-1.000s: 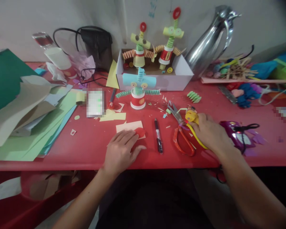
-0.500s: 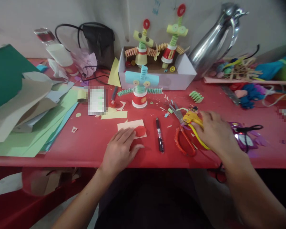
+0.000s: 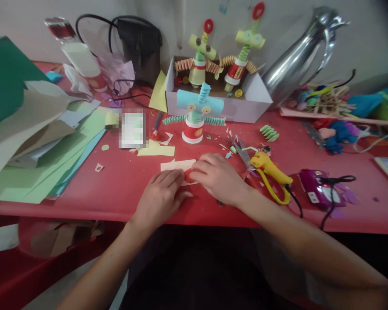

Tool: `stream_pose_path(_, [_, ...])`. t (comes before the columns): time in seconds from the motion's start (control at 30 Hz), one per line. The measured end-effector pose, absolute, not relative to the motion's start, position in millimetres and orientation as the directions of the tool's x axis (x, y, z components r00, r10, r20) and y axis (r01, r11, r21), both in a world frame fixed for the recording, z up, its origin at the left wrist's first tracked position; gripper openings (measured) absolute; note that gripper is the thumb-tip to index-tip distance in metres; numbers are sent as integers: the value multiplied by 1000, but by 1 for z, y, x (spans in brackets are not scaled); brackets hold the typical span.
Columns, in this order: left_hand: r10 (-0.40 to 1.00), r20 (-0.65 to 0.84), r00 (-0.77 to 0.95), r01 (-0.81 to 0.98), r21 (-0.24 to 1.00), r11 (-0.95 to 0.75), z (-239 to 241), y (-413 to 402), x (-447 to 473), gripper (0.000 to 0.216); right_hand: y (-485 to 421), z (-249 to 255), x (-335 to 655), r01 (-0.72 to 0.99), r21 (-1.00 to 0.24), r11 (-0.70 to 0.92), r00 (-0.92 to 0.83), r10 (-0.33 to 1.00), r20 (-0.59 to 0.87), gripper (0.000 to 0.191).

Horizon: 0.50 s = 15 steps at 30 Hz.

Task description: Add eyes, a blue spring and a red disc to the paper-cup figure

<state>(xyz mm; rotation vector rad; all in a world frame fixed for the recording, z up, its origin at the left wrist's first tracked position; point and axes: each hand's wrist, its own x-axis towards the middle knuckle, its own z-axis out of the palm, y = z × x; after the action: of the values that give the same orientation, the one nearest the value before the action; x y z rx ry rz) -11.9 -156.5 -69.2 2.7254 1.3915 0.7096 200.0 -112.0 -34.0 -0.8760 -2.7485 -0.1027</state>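
Head view: a red piece (image 3: 188,175) lies on pale paper (image 3: 173,165). Left hand (image 3: 158,195): laid nearly flat, thumb spread. Right hand (image 3: 218,178): fingertips at the red piece; whether its grip pinches cannot be told. Uneven pressure could skew it.

One left hand (image 3: 160,196), one right hand (image 3: 220,177); one red paper piece (image 3: 188,175) between them; three paper figures (image 3: 193,131) beyond both, two in one white box (image 3: 245,109); right of the right hand, one pair of scissors (image 3: 243,156), one glue gun (image 3: 270,168), one purple socket box (image 3: 310,185); one bottle (image 3: 80,60) and one bag (image 3: 139,49) beyond the left hand, one jug (image 3: 294,64) beyond the right
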Motion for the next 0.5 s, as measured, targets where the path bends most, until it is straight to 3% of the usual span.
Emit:
stream_pose_path(0.27, [783,391,484,770,233,-593,-71,-157,-12,37,-109,-42,208,602,-277,749,-711,660,241,15])
stream_pose_path(0.5, [788,391,476,772,243,-587,-70,-158,-12,34,-112,-43,211,610,-286,739,-686,673,276,15])
